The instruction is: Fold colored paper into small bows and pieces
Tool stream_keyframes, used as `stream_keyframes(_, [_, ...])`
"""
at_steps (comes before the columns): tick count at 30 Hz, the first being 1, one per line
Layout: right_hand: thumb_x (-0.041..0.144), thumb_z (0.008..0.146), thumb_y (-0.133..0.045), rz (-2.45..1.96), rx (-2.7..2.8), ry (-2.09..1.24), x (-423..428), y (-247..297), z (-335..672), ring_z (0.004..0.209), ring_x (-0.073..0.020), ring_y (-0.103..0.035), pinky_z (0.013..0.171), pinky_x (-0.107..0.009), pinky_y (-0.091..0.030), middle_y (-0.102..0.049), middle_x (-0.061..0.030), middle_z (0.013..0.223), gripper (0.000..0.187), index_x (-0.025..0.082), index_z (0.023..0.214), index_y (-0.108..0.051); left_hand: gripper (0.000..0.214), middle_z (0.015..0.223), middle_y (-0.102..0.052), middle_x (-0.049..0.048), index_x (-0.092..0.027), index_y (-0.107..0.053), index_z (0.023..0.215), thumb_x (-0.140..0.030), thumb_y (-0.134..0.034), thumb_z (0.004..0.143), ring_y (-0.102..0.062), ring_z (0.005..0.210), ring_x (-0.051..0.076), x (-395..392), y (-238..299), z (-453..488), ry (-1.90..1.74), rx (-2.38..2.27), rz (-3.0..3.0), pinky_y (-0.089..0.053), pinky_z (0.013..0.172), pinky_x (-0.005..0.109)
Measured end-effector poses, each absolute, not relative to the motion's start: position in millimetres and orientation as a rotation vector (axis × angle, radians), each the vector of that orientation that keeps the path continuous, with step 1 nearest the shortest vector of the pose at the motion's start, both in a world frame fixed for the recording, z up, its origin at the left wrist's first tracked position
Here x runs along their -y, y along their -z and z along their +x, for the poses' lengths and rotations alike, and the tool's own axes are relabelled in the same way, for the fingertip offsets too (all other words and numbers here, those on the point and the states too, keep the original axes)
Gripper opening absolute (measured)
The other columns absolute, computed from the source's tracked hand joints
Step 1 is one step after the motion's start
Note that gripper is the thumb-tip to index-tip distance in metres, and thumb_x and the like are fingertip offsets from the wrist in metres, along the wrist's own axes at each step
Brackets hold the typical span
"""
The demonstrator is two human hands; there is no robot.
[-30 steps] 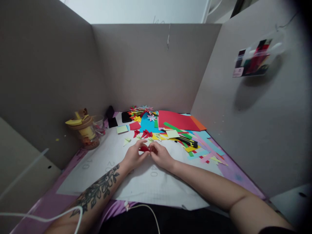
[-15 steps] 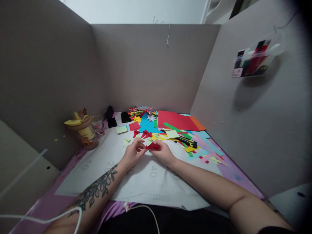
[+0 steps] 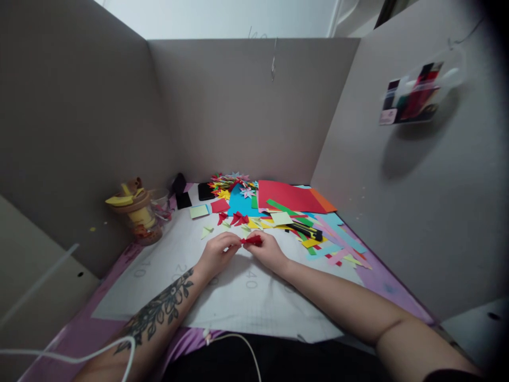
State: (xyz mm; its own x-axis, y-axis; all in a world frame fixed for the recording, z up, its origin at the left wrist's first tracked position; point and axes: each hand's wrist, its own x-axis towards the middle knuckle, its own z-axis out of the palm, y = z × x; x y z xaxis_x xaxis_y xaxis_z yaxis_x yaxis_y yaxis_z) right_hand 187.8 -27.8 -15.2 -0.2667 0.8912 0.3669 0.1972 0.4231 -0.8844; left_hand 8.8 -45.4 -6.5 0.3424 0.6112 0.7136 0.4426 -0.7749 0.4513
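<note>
Between my two hands is a small piece of folded red paper [image 3: 253,241], held just above the white sheet [image 3: 234,307]. My right hand [image 3: 270,252] pinches its body between thumb and fingers. At its left tip, the thumb and fingertips of my left hand [image 3: 218,252] are closed on the same paper. Just beyond my fingers lie several folded red pieces [image 3: 239,218] and pale green folded pieces [image 3: 207,231]. Part of the red paper is covered by my fingers.
Behind are a pile of folded paper stars [image 3: 228,183], a large red sheet [image 3: 284,196] and a blue sheet [image 3: 240,204]. A yellow-black cutter [image 3: 306,231] lies among coloured strips [image 3: 338,239] at right. Left stands a pot-like container [image 3: 141,215]. Grey panels [image 3: 254,106] enclose the table.
The red paper has turned and looks narrower now. My left fingers have drawn closer together and shifted slightly right, onto its tip.
</note>
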Motion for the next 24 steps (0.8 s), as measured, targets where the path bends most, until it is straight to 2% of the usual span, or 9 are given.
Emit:
stream_keyframes(8, [0.026, 0.067, -0.064, -0.929, 1.665, -1.052, 26.8, 16.2, 186.9, 0.066, -0.0136, -0.056, 0.062, -0.025, -0.044, -0.061, 0.0002, 0.068, 0.011, 0.017, 0.071, -0.060, 0.013, 0.086, -0.069, 0.0046, -0.019, -0.065, 0.090, -0.017, -0.054, 0.083, -0.065, 0.079, 0.013, 45.2, 7.4, 8.9, -1.403, -0.958, 2.448, -0.053, 0.072, 0.025])
stream_keyframes(13, [0.027, 0.065, -0.066, -0.934, 1.603, -1.161, 24.8, 19.7, 186.0, 0.061, -0.0121, -0.053, 0.059, -0.024, -0.042, -0.058, 0.0022, 0.063, 0.014, 0.016, 0.069, -0.058, 0.017, 0.098, -0.069, 0.0076, -0.020, -0.067, 0.093, -0.018, -0.053, 0.084, -0.065, 0.087, 0.014, 44.7, 9.8, 5.9, -1.396, -0.961, 2.501, -0.055, 0.078, 0.028])
stream_keyframes(24, [0.026, 0.062, -0.067, -0.946, 1.514, -1.256, 22.8, 20.7, 184.7, 0.057, -0.0104, -0.048, 0.055, -0.023, -0.038, -0.054, 0.0035, 0.059, 0.016, 0.015, 0.068, -0.057, 0.028, 0.110, -0.066, 0.0065, -0.026, -0.065, 0.107, -0.016, -0.050, 0.085, -0.063, 0.097, 0.017, 43.0, 15.5, 2.5, -1.225, -0.947, 2.649, -0.053, 0.081, 0.032])
